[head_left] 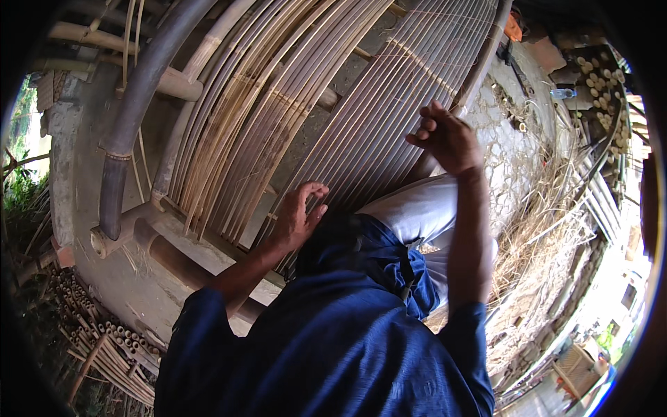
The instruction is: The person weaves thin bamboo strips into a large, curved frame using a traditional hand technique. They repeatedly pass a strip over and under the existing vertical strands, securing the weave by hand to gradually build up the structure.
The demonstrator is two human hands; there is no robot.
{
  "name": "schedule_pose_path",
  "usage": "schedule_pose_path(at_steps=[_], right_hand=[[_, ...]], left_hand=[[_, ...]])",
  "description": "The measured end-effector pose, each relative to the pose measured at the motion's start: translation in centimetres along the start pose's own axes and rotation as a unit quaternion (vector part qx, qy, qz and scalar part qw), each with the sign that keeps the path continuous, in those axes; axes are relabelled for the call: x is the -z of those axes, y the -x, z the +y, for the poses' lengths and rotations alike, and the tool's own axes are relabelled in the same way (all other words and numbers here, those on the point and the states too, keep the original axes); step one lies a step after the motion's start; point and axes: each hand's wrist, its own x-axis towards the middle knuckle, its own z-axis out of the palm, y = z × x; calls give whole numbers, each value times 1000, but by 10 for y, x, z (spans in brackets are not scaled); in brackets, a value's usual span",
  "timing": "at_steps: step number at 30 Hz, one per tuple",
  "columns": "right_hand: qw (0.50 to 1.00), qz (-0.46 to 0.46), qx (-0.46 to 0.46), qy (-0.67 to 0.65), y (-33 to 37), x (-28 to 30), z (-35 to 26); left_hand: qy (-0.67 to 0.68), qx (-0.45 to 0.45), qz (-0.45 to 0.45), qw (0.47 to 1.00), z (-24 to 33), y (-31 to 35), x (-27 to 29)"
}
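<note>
Long thin bamboo slats [361, 139] lie side by side in front of me, forming a panel on a bamboo frame. My left hand [297, 217] hovers at the near left edge of this panel, fingers loosely bent and thumb apart, with nothing visible in it. Above the panel's right side is my right hand [450, 140], raised with the fingers curled closed. Whether it pinches something thin cannot be made out. A thin reddish string [417, 57] crosses the slats farther up. Beside the panel, on its left, lie more loose slats [257, 118].
A thick dark bamboo pole [132, 118] curves along the left. Another bamboo piece [174, 260] lies near my left forearm. Cut bamboo poles are stacked at lower left [114, 340] and far right [601, 83]. Straw-like shavings [531, 257] cover the ground at right, with a plastic bottle [563, 93] beyond.
</note>
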Motion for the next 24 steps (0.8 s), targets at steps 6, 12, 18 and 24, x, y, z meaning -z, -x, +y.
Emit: schedule_pose_path(at_steps=[6,12,18,24], right_hand=[[945,228,174,156,68,96,-126],[662,472,174,555,105,106,-208],[702,248,115,658,2,-18,-120],[577,202,292,735,-36,-90,-132]], left_hand=[[-39,149,-136,979,-24,14,20],[-162,112,86,977,-45,40,17],[-237,117,32,964,-47,30,24],[-273,94,-61,955,-52,16,6]])
